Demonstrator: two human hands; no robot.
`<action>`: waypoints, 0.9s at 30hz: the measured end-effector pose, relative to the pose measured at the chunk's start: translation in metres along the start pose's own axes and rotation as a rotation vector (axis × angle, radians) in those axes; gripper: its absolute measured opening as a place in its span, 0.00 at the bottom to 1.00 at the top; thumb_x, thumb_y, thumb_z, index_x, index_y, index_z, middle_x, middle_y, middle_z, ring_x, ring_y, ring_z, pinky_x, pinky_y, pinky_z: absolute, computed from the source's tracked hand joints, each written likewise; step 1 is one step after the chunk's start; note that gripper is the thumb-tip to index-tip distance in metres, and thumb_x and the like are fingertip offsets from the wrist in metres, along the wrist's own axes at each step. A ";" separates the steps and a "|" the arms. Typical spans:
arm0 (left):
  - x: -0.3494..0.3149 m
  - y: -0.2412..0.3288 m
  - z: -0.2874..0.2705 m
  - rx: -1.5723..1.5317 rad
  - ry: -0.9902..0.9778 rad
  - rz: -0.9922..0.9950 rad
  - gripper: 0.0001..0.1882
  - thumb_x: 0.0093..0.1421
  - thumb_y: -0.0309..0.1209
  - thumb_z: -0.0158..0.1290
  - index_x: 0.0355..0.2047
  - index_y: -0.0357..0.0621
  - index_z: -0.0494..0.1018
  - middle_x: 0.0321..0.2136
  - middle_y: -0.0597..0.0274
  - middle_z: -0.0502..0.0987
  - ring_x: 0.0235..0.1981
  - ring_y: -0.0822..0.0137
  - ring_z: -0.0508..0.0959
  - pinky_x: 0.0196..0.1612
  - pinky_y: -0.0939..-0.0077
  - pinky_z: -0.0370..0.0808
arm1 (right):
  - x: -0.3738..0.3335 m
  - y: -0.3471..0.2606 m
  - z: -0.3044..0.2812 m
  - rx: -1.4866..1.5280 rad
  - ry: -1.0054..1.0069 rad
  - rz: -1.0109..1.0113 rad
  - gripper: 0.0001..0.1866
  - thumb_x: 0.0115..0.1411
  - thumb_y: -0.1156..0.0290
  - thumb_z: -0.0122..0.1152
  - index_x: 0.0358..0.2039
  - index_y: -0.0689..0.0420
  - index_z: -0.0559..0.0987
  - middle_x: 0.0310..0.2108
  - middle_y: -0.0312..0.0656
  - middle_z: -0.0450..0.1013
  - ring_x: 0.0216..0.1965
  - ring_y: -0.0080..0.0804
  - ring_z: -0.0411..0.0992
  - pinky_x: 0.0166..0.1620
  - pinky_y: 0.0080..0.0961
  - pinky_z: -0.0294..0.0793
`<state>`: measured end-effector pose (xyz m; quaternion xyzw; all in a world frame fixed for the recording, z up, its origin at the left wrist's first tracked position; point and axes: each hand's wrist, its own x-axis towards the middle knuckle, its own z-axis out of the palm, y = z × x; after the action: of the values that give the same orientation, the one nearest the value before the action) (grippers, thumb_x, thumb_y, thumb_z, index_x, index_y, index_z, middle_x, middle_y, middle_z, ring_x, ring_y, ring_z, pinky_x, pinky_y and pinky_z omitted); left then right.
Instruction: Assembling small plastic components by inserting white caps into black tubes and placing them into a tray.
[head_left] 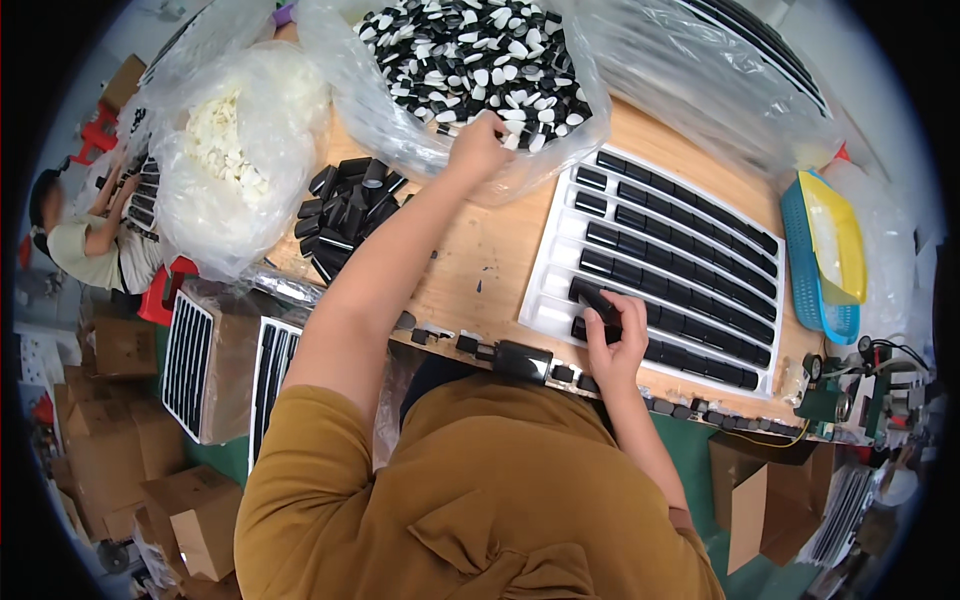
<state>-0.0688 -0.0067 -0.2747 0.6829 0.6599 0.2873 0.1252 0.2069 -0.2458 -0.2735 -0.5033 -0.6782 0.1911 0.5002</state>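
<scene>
My left hand (478,148) reaches far forward into a clear plastic bag (400,120) full of small black and white parts (470,55), fingers closed among them. My right hand (615,335) rests on the near left end of a white slotted tray (550,275) and pinches a small black piece (597,300) at one of its rows. The tray's rows are mostly filled with black rectangular pieces (690,265). A loose pile of black caps (345,210) lies on the wooden table (480,260) left of my left arm.
A bag of white parts (235,150) sits at the far left. Another clear bag (710,70) lies at the back right, a blue and yellow basket (825,255) at the right edge. Small black parts (520,360) line the near edge. Cardboard boxes (120,430) and filled trays (190,365) stand below left. Another person (85,245) works far left.
</scene>
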 end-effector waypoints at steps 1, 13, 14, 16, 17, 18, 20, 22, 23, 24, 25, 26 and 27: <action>0.002 -0.008 -0.002 -0.125 0.026 -0.031 0.19 0.47 0.30 0.69 0.39 0.43 0.76 0.27 0.59 0.81 0.30 0.61 0.81 0.36 0.67 0.77 | -0.001 0.002 0.000 0.027 0.033 0.019 0.13 0.58 0.77 0.65 0.44 0.62 0.78 0.39 0.42 0.71 0.35 0.28 0.70 0.39 0.20 0.70; 0.003 0.000 0.005 0.014 0.113 0.232 0.10 0.51 0.30 0.67 0.32 0.41 0.80 0.26 0.61 0.80 0.27 0.65 0.78 0.34 0.72 0.76 | -0.007 0.010 0.002 0.135 -0.023 0.169 0.11 0.61 0.77 0.63 0.45 0.63 0.77 0.42 0.40 0.73 0.37 0.22 0.72 0.40 0.17 0.72; 0.001 -0.002 0.004 0.015 0.112 0.230 0.10 0.51 0.30 0.67 0.32 0.41 0.80 0.26 0.61 0.80 0.27 0.65 0.78 0.34 0.72 0.76 | -0.009 0.011 0.003 0.139 -0.005 0.113 0.10 0.61 0.79 0.61 0.43 0.63 0.76 0.42 0.41 0.73 0.38 0.23 0.72 0.42 0.17 0.71; -0.009 -0.001 -0.002 -0.306 0.124 0.055 0.10 0.51 0.31 0.67 0.32 0.41 0.80 0.27 0.61 0.81 0.26 0.67 0.78 0.34 0.72 0.75 | -0.014 0.011 0.003 0.142 0.014 0.059 0.09 0.60 0.80 0.60 0.42 0.63 0.75 0.43 0.42 0.74 0.39 0.24 0.72 0.43 0.18 0.71; -0.020 0.014 -0.015 -0.410 0.092 -0.029 0.09 0.55 0.30 0.66 0.33 0.40 0.80 0.28 0.63 0.81 0.27 0.71 0.78 0.33 0.75 0.74 | -0.020 0.013 0.000 0.226 0.030 0.141 0.09 0.60 0.82 0.58 0.41 0.62 0.73 0.42 0.43 0.74 0.40 0.25 0.72 0.44 0.19 0.70; -0.031 0.021 -0.025 -0.411 0.074 -0.034 0.09 0.55 0.30 0.66 0.33 0.40 0.80 0.28 0.63 0.81 0.27 0.71 0.78 0.33 0.75 0.74 | -0.023 0.015 -0.001 0.313 0.038 0.230 0.08 0.59 0.83 0.56 0.40 0.62 0.72 0.42 0.43 0.75 0.40 0.26 0.72 0.46 0.19 0.70; -0.060 0.037 -0.050 -0.973 -0.074 -0.074 0.08 0.58 0.27 0.64 0.37 0.38 0.79 0.29 0.66 0.82 0.28 0.76 0.78 0.33 0.79 0.74 | -0.017 0.009 -0.005 0.402 0.112 0.318 0.08 0.56 0.83 0.51 0.37 0.60 0.71 0.35 0.42 0.75 0.37 0.26 0.72 0.45 0.22 0.71; -0.100 0.073 -0.082 -1.063 -0.157 -0.143 0.09 0.58 0.25 0.63 0.38 0.38 0.78 0.30 0.67 0.82 0.29 0.78 0.78 0.33 0.81 0.74 | 0.006 0.000 -0.012 0.428 0.008 0.347 0.06 0.56 0.81 0.49 0.35 0.61 0.72 0.32 0.41 0.74 0.36 0.26 0.72 0.43 0.22 0.71; -0.117 0.082 -0.091 -1.153 -0.227 -0.211 0.09 0.59 0.24 0.63 0.40 0.37 0.77 0.31 0.67 0.82 0.29 0.79 0.78 0.33 0.84 0.74 | 0.022 -0.012 -0.009 0.479 -0.056 0.325 0.05 0.57 0.79 0.49 0.33 0.62 0.74 0.30 0.40 0.74 0.34 0.26 0.73 0.41 0.22 0.71; -0.128 0.080 -0.090 -1.155 -0.228 -0.216 0.09 0.59 0.24 0.63 0.40 0.37 0.77 0.31 0.67 0.82 0.29 0.79 0.78 0.33 0.84 0.74 | 0.033 -0.022 -0.004 0.498 -0.146 0.318 0.04 0.60 0.79 0.52 0.33 0.62 0.75 0.29 0.39 0.74 0.33 0.25 0.72 0.39 0.22 0.71; -0.147 0.077 -0.086 -1.151 -0.225 -0.196 0.09 0.59 0.24 0.63 0.39 0.38 0.77 0.31 0.67 0.82 0.29 0.79 0.78 0.34 0.84 0.74 | 0.035 -0.026 0.005 0.486 -0.210 0.315 0.05 0.63 0.75 0.57 0.33 0.63 0.77 0.29 0.38 0.74 0.32 0.23 0.72 0.38 0.21 0.71; -0.154 0.071 -0.083 -1.142 -0.215 -0.165 0.09 0.59 0.23 0.63 0.39 0.38 0.77 0.31 0.66 0.82 0.29 0.80 0.78 0.34 0.85 0.74 | 0.044 -0.034 0.017 0.470 -0.276 0.383 0.08 0.64 0.71 0.61 0.35 0.64 0.79 0.29 0.36 0.74 0.31 0.22 0.72 0.38 0.21 0.71; -0.158 0.068 -0.080 -1.162 -0.203 -0.185 0.08 0.59 0.24 0.63 0.39 0.38 0.77 0.31 0.66 0.82 0.30 0.80 0.78 0.33 0.86 0.73 | 0.055 -0.042 0.027 0.373 -0.327 0.319 0.10 0.63 0.70 0.63 0.38 0.65 0.80 0.29 0.36 0.74 0.31 0.21 0.71 0.38 0.20 0.71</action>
<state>-0.0516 -0.1841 -0.2088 0.4664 0.4359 0.5224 0.5653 0.1631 -0.2088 -0.2268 -0.4653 -0.6154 0.4672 0.4319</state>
